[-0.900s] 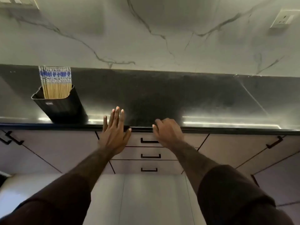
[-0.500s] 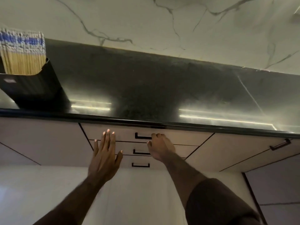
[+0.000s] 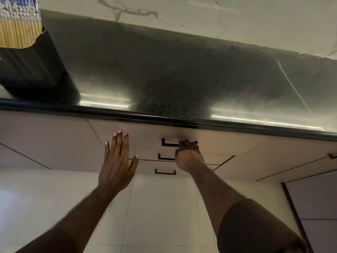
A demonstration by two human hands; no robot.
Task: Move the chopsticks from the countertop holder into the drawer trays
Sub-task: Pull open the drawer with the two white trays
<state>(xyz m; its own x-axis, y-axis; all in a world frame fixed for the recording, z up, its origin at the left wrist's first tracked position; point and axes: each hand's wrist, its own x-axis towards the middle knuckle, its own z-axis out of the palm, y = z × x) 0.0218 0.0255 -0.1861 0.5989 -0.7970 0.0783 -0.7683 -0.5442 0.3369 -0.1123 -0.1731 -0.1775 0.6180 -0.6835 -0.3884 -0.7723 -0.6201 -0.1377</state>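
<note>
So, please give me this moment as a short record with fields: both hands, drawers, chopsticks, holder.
right hand: curled on the top drawer handle
left hand: open, flat, holding nothing, in front of the drawer fronts
drawers: three stacked, all shut
chopsticks: upright bundle, in the holder
holder: black, on the countertop, far left
</note>
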